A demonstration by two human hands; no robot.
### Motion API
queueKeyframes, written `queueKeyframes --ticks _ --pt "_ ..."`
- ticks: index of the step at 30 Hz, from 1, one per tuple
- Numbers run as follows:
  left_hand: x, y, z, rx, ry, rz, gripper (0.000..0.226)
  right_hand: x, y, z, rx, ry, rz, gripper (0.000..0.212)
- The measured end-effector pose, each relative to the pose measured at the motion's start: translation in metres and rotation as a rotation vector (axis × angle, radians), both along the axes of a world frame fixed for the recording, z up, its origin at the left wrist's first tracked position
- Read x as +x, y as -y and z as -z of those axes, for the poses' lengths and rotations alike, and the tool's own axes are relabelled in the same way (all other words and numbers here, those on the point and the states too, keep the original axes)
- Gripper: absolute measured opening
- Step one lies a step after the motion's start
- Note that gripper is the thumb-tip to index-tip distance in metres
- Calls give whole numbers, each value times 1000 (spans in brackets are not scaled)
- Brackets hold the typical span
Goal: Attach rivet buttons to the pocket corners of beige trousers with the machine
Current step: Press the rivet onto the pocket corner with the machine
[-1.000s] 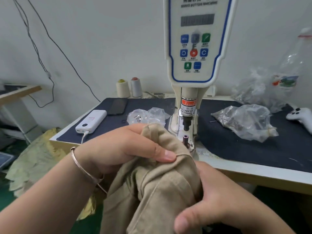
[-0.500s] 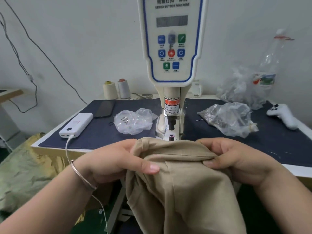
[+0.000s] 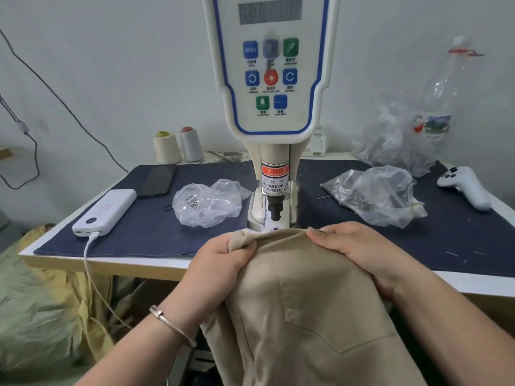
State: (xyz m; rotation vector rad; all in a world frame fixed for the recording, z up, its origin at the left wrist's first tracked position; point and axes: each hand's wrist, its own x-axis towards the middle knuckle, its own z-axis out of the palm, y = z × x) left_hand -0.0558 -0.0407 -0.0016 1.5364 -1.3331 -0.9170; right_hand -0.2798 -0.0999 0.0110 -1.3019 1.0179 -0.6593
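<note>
The beige trousers [image 3: 306,302] hang over the table's front edge, a back pocket [image 3: 328,307] facing up. My left hand [image 3: 223,257] grips a bunched fold of the waistband at the upper left. My right hand [image 3: 354,252] pinches the top edge of the cloth at the right. The fabric's top edge lies just in front of the white button machine [image 3: 271,79], whose black punch [image 3: 275,208] stands above the lower die [image 3: 276,229], which is half hidden by the cloth.
A dark blue mat [image 3: 156,227] covers the table. On it lie a white power bank [image 3: 106,211] with cable, a black phone [image 3: 157,181], two clear plastic bags [image 3: 206,203] [image 3: 373,196] and a white controller [image 3: 465,186]. Thread cones [image 3: 178,146] stand at the back.
The trousers have moved up toward the machine's die and been spread out flatter. My left hand now bunches the waistband, and my right hand has shifted up along the top edge.
</note>
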Motion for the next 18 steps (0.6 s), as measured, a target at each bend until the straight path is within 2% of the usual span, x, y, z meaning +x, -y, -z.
queueKeyframes --ticks 3,6,9,11,13,15,18 --pt "1 18 -1 -56 159 -34 24 6 13 1 0 8 31 48" --pt "4 34 -5 -7 201 -12 35 9 25 2 12 5 61 42" --pt "7 49 -5 32 214 -18 28 12 34 3 -6 -8 77 52" --pt "9 57 -1 51 210 -35 39 14 38 5 -35 -38 91 58" --pt "9 61 4 66 200 -43 46 17 41 6 -66 -70 92 53" --pt "10 63 9 77 222 -48 47 18 43 8 -106 -120 86 50" --pt "9 62 13 68 283 -47 47 17 44 16 -152 -156 56 59"
